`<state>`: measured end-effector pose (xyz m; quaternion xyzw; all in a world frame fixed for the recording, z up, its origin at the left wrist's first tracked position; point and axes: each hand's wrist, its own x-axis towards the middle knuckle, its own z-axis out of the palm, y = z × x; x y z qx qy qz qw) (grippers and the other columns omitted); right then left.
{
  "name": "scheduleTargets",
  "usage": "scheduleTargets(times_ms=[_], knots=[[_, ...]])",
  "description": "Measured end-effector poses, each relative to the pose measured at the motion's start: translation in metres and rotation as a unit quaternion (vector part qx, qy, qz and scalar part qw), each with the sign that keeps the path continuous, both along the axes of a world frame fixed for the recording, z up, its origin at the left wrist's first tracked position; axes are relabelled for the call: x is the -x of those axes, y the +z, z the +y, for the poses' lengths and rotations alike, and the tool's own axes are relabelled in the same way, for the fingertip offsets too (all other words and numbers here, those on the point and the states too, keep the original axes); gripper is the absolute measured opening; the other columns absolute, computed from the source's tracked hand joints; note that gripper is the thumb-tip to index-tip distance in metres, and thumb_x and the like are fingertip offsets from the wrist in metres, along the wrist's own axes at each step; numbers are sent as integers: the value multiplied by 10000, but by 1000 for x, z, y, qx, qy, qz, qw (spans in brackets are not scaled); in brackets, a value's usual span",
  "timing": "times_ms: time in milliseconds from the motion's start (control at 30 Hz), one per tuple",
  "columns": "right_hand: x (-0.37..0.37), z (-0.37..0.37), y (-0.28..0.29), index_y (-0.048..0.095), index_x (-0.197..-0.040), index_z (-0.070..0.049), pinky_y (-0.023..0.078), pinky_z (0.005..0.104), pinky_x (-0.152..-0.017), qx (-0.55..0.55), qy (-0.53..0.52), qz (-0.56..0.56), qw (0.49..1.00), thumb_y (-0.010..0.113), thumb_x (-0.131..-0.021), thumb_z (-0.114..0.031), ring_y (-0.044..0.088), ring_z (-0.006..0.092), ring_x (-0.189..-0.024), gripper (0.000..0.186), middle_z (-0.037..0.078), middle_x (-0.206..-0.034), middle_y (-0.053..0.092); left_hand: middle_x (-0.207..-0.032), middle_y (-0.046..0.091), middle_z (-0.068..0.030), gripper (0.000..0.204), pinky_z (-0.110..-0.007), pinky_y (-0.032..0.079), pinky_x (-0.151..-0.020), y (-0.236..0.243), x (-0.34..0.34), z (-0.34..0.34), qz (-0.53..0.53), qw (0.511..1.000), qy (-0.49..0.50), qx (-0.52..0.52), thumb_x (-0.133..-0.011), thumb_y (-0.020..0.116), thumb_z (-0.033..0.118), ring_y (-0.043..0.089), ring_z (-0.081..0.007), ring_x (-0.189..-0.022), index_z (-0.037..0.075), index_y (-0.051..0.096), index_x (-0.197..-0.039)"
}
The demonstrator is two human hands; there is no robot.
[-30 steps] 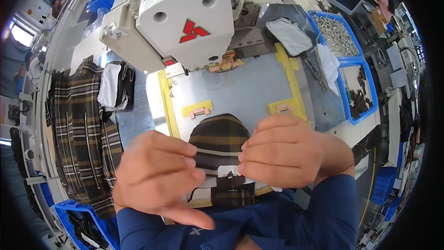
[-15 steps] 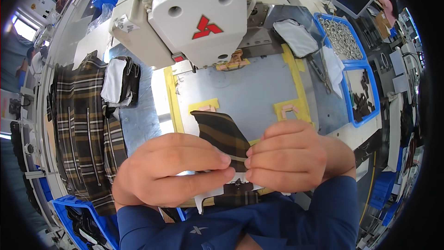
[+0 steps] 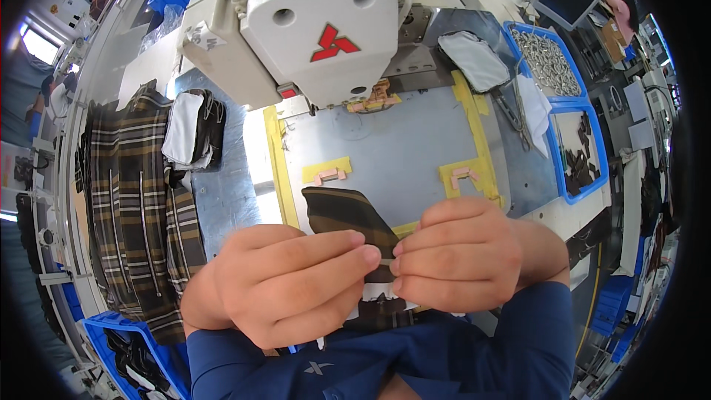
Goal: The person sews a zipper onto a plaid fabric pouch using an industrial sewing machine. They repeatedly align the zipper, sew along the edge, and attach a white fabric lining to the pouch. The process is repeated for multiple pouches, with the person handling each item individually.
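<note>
Both my hands pinch a dark brown striped fabric piece (image 3: 344,211) near the front edge of the sewing machine's bed. My left hand (image 3: 296,281) grips it from the left with closed fingers, thumb hidden. From the right, my right hand (image 3: 459,255) closes on the same piece, its fingertips almost meeting those of the left. White cloth shows below the fingertips, with more dark plaid under it. The fabric's pointed far end lies over the metal plate (image 3: 392,133). Beyond stands the white sewing machine head (image 3: 318,30).
Plaid fabric panels (image 3: 129,207) are stacked at left, with white-lined pieces (image 3: 194,130) beside them. At right are a blue tray of metal parts (image 3: 548,63), a blue tray of dark scraps (image 3: 581,152), scissors (image 3: 511,115) and a white-lined piece (image 3: 474,61).
The fabric piece has shifted slightly toward me, uncovering the pink-and-yellow guide on the plate. My left hand has turned, its fingers now angled upward. My right hand has barely moved.
</note>
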<state>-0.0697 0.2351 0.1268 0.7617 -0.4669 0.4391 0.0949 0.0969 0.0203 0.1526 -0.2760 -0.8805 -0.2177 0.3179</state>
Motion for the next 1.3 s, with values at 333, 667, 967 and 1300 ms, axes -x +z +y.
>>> scheduleTargets(times_ms=[333, 667, 967, 1300], knots=[[1, -1, 3, 775, -931, -40, 533, 309, -672, -13, 15, -29, 999, 733, -937, -66, 773, 208, -820, 50, 84, -921, 768, -1077, 799, -96, 213, -285, 623, -659, -13, 7, 2, -11, 995, -67, -78, -802, 867, 25, 812, -260, -924, 68, 814, -1003], [2, 1, 3, 778, -942, -35, 534, 327, -689, -10, 12, -50, 999, 704, -953, -70, 771, 218, -820, 83, 91, -935, 760, -1083, 810, -100, 138, -329, 651, -702, -17, 10, 4, -46, 983, -102, -148, -823, 854, -20, 815, -257, -937, 52, 805, -930], [5, 3, 0, 737, -982, -8, 540, 356, -699, 16, -27, -21, 999, 749, -890, -72, 711, 219, -806, 112, 92, -940, 714, -1129, 781, -196, 370, -368, 644, -803, -42, 21, 3, -116, 924, -200, -304, -822, 930, 187, 792, -334, -963, -49, 795, -1072], [4, 0, -1, 742, -970, -10, 553, 355, -713, 7, -8, -25, 1000, 751, -877, -65, 716, 219, -797, 109, 85, -923, 706, -1085, 787, -146, 202, -356, 604, -775, -52, 13, 7, -28, 977, -105, -186, -892, 811, 60, 780, -260, -943, 18, 810, -1089]])
